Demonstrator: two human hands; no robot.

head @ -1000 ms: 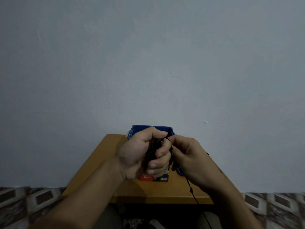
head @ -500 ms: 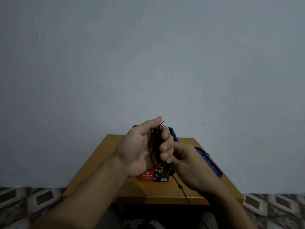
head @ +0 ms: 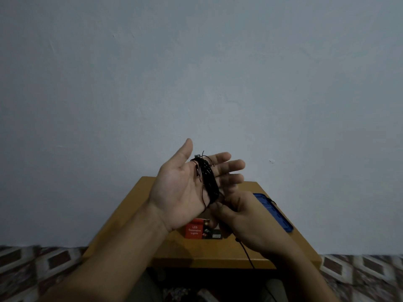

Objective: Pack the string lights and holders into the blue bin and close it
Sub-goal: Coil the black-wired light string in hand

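My left hand (head: 185,188) is raised over the small wooden table (head: 135,219), palm up with fingers straight. A coil of black string lights (head: 208,182) is wound around its fingers. Just below it, my right hand (head: 246,221) pinches the loose wire (head: 247,253), which trails down past the table's front edge. A red and black LED lights box (head: 196,231) lies on the table under my hands. The blue lid (head: 274,212) lies flat at the table's right side. The blue bin itself is hidden behind my hands.
A plain grey wall rises right behind the table. Patterned floor tiles (head: 32,260) show to the left and right of it. My legs are below the table's front edge.
My left hand has lifted and gone from a closed fist around the coil to straight fingers. My right hand has dropped lower, below the left, still on the wire.
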